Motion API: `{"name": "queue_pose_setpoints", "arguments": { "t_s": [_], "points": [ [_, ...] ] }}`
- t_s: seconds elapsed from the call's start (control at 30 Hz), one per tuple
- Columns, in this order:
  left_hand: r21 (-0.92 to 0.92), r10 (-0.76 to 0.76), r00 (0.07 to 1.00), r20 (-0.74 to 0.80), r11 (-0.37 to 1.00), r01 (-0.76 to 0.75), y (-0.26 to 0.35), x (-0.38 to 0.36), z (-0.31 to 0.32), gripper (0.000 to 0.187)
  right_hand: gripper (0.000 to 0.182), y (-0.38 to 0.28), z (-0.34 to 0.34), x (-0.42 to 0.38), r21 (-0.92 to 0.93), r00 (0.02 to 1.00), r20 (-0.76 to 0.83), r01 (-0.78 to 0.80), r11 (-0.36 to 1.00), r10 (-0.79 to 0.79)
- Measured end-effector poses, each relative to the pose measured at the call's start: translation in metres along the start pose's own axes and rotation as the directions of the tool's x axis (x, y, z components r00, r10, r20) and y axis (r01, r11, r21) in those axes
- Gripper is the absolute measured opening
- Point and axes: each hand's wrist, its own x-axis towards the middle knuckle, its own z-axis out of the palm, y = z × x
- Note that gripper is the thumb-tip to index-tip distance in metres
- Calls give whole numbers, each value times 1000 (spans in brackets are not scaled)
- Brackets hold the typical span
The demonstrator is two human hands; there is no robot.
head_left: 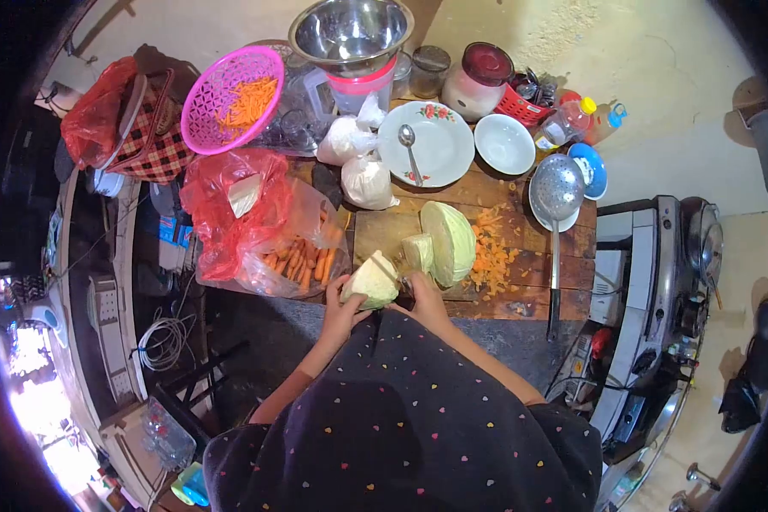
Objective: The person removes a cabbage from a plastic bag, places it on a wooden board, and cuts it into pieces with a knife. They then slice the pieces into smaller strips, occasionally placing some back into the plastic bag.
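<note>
A cut piece of cabbage [373, 280] is held in my left hand [343, 309], its fingers wrapped round the lower left side, near the front edge of the table. Just to the right of that piece is my right hand [422, 300], its fingers bent together; what they hold, if anything, is too small to make out. A large cabbage half [452, 243] lies on the wooden cutting board [375, 230], beyond my right hand. Against its left side rests a smaller cabbage chunk [417, 253]. Orange peelings [492, 256] are scattered to the right of the half.
Carrots in a clear bag [303, 263] and a red plastic bag [230, 213] lie left. Behind stand a pink basket [198, 102] of shredded carrot, a plate [439, 149] with a spoon, and a steel bowl [350, 43]. A long-handled skimmer [559, 192] lies right.
</note>
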Motion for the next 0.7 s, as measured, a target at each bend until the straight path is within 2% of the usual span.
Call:
{"name": "queue_pose_setpoints", "arguments": {
  "t_s": [0.1, 0.2, 0.3, 0.4, 0.43, 0.5, 0.53, 0.57, 0.6, 0.67, 0.7],
  "points": [
    [62, -12, 994, -112, 998, 19, 8, -4, 14, 62, 62, -4, 0, 5, 9, 991, -48, 122, 993, -121],
    [137, 98, 989, -109, 987, -83, 2, 2, 9, 55, 57, -5, 2, 4, 87, 1000, -13, 6, 996, -5],
    [128, 179, 981, -74, 977, -169, 6, 1, 4, 49, 49, 7, 9, 1, 486, 969, 98, -244, 839, 225],
    [95, 244, 969, -20, 966, -242, 18, -7, 1, 46, 37, 15, 8, 3, 596, 959, -7, -224, 771, 284],
    [64, 302, 953, -5, 951, -301, 24, -10, -1, 46, 28, 13, 8, 4, 684, 949, -53, -193, 703, 312],
    [2, 415, 909, 21, 910, -415, 39, -16, -5, 46, 24, 7, 3, 2, 706, 932, -53, -218, 674, 357],
    [75, 490, 871, 14, 868, -490, 51, -19, -10, 46, 22, -1, -3, 3, 715, 923, -56, -229, 660, 381],
    [148, 561, 828, 15, 817, -557, 67, -22, -18, 46, 18, -10, -9, 4, 566, 932, -172, -173, 806, 320],
    [220, 627, 779, 24, 757, -616, 84, -25, -27, 46, 18, -5, -9, 2, 522, 930, -165, -200, 829, 329],
    [162, 623, 775, -103, 780, -605, 121, -27, -45, 44, 17, 8, -3, -5, 430, 924, -158, -253, 867, 348],
    [105, 600, 782, -166, 800, -591, 141, -26, -55, 42, 17, 3, -4, -3, 418, 928, -209, -201, 886, 309]
  ]
}}
